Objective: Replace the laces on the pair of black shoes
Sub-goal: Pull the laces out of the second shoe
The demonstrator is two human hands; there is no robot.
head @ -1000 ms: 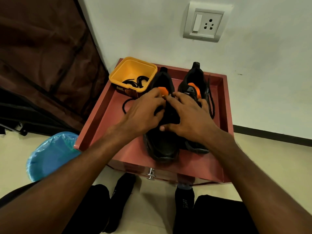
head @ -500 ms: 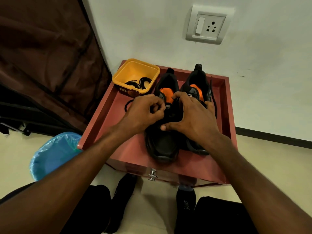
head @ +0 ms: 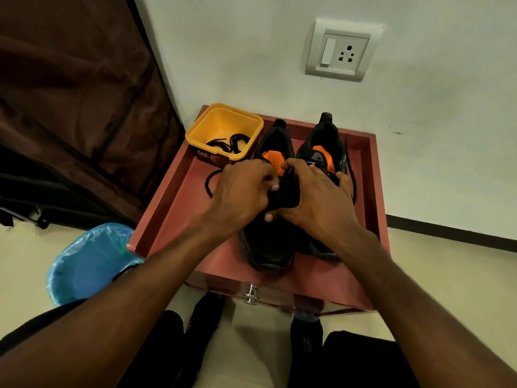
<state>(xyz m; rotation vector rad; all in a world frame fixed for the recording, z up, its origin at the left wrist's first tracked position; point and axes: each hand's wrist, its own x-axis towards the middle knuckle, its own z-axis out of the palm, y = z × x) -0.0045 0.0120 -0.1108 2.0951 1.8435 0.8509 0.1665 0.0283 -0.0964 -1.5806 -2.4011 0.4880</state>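
Two hands are working at the throat of the left shoe point(head: 268, 242). The left hand point(head: 240, 191) is curling its fingers in a grip on what looks like the lace or tongue edge; exactly what it is pinching is hidden. The right hand point(head: 316, 197) is gripping the black tongue, thumb pressing low against the shoe. The right shoe point(head: 324, 141) is sitting just beside it, a lace trailing down its outer side. A loose lace point(head: 209, 183) is looping out on the tray by the left wrist, and more black laces point(head: 226, 142) are lying in the yellow tub point(head: 223, 121) behind. Judging by this, the task is looking early to midway: the left shoe is being worked on, the right shoe is waiting. Both shoes are resting on a red tray-like tabletop point(head: 173, 214) with a drawer knob point(head: 251, 295), against a white wall carrying a socket point(head: 340, 51). A blue-lined bin point(head: 86, 261) is standing on the floor to the left.
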